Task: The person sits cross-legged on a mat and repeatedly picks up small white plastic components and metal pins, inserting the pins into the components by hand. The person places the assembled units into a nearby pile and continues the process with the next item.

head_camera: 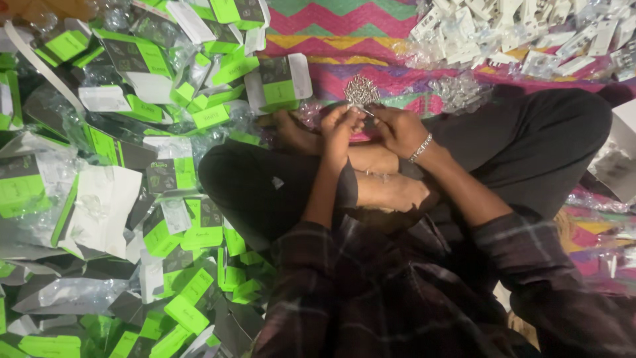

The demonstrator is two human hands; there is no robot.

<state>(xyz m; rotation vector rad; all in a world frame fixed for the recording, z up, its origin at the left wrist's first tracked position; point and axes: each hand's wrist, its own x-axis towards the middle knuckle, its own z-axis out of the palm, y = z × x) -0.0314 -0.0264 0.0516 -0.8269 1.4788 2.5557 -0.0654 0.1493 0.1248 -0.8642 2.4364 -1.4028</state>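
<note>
I sit cross-legged on a patterned mat point(344, 26). My left hand point(339, 127) and my right hand point(396, 129) meet in front of my crossed feet, fingers pinched together on a small thin metal piece point(366, 111) that is too small to make out. Just beyond my fingertips lies a small heap of shiny metal pins or screws point(361, 89). A metal bracelet point(420, 147) circles my right wrist. Dark plaid sleeves cover my forearms.
A big pile of green, black and white flat cartons and clear plastic bags point(132, 185) fills the left side. Several white plastic parts point(523, 33) lie in a heap at the top right. More clear bags and a white box point(619, 159) lie on the right.
</note>
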